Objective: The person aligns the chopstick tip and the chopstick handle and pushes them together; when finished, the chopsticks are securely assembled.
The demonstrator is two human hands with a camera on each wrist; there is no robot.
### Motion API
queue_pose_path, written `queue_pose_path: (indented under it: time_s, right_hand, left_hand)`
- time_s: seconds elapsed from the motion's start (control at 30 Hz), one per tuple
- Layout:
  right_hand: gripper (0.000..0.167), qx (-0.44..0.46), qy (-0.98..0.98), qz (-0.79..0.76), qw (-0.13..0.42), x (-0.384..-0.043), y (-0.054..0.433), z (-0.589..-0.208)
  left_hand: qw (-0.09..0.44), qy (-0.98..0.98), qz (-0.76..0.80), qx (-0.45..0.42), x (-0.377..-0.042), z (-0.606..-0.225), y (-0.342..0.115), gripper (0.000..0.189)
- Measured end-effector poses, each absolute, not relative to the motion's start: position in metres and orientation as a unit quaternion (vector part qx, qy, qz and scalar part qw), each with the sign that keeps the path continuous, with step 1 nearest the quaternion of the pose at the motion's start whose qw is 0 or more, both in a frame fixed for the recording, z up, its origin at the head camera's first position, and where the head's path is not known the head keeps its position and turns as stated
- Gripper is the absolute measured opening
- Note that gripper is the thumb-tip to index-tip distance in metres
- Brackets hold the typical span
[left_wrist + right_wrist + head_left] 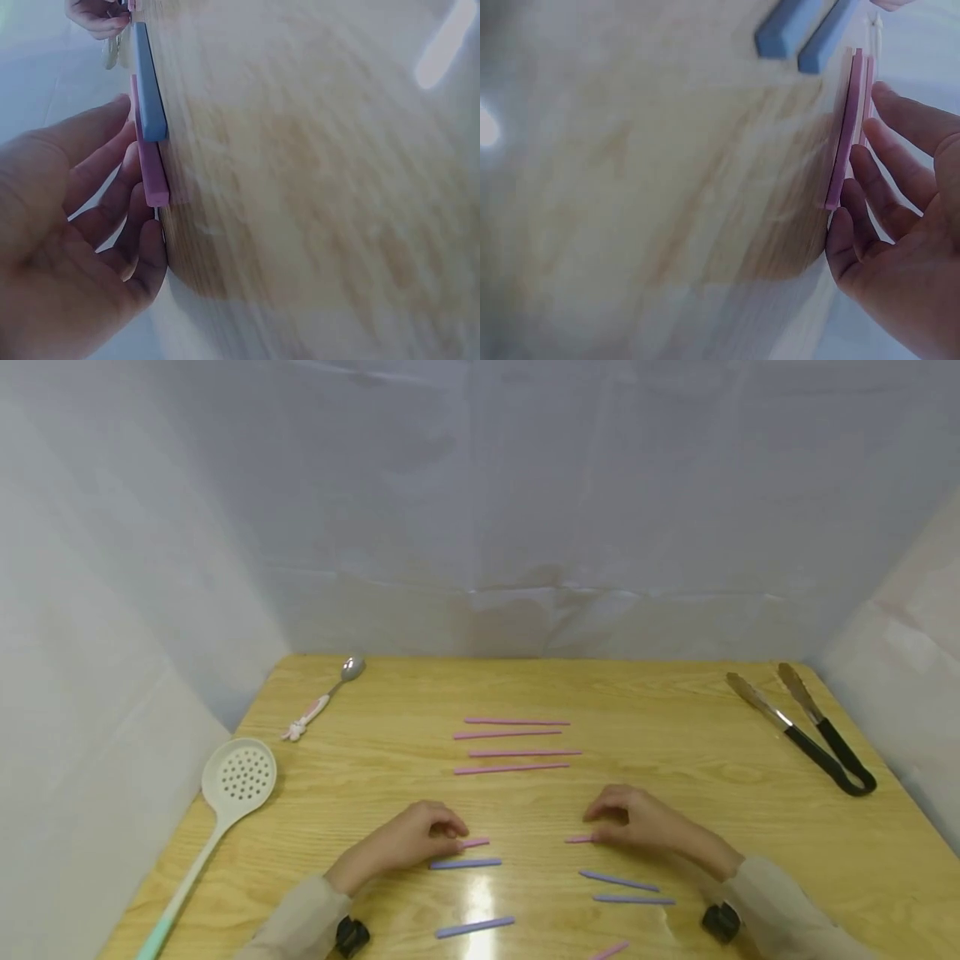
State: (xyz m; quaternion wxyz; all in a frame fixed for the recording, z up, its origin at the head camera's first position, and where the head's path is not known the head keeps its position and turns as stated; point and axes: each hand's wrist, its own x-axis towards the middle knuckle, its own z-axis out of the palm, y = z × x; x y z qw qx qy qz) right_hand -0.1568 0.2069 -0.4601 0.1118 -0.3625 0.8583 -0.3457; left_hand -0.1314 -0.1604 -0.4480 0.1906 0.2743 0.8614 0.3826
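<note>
My left hand (416,837), fingers loosely bent, is at a short pink stick (476,842) on the wooden table. Its thumb covers the stick's left end in the head view, and a gap shows between thumb and forefinger. In the left wrist view this stick lies in front of the fingers, beside a blue stick (150,86). My right hand (645,820) rests by another pink stick (578,839), thumb near its right end and fingers bent apart. The right wrist view shows that pink stick (845,139) before the fingers; whether they touch it I cannot tell.
Several long pink sticks (517,753) lie in a row farther back. Nearer are blue sticks (475,927) and a pink one (611,951). A skimmer (240,774) and a spoon (327,697) lie at left, black-handled tongs (813,743) at right.
</note>
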Motion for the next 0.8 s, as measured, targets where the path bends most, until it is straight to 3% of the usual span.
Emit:
queue_pose_path:
  time_s: [0.27, 0.8]
  right_hand:
    - [0.023, -0.355, 0.867, -0.328, 0.123, -0.149, 0.207, -0.46]
    - [0.016, -0.368, 0.866, -0.317, 0.119, -0.144, 0.207, -0.463]
  left_hand:
    - [0.201, 0.857, 0.387, 0.273, -0.131, -0.447, -0.16, 0.022]
    - [0.171, 0.868, 0.356, 0.302, -0.13, -0.447, -0.157, 0.014]
